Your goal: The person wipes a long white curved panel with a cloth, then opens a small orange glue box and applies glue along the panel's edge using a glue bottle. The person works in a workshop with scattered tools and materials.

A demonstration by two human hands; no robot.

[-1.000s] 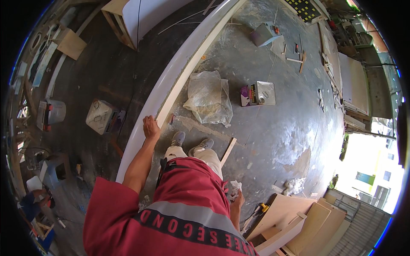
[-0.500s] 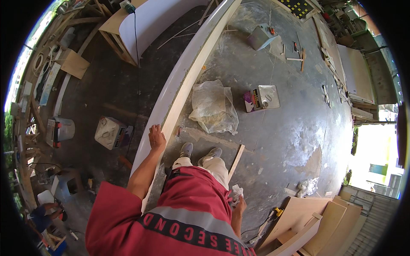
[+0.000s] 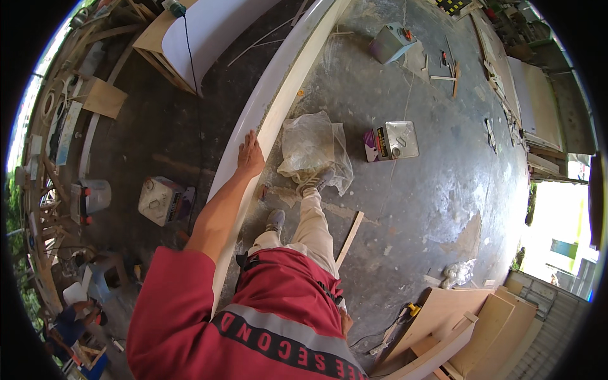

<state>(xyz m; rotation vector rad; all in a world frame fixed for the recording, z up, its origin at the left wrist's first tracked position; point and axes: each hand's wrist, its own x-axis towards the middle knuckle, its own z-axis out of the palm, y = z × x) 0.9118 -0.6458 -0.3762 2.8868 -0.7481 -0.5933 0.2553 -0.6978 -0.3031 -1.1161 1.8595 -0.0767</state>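
A long curved workpiece with a glossy white face (image 3: 237,144) and a pale wooden edge (image 3: 278,120) runs from beside me to the far end. My left hand (image 3: 251,157) rests on its top, fingers stretched out and pointing away, palm down, holding nothing. Low beside my right hip, my right hand (image 3: 346,323) is mostly hidden by my red shirt. A bit of crumpled white rag (image 3: 342,304) shows at that hand; its fingers cannot be made out now. My right foot is on the edge of a clear plastic sheet (image 3: 311,144) on the floor.
Metal tins stand on both sides, one at right (image 3: 401,139), another at left (image 3: 158,201). A wooden strip (image 3: 350,239) lies right of my legs. Wood panels (image 3: 437,323) lean at lower right. A power cord (image 3: 196,63) hangs at far left. Another person (image 3: 66,326) crouches at lower left.
My left hand has slid farther along the workpiece, its fingers straighter. My right foot has stepped forward onto the plastic sheet. The right hand has drawn back, mostly out of sight with the rag.
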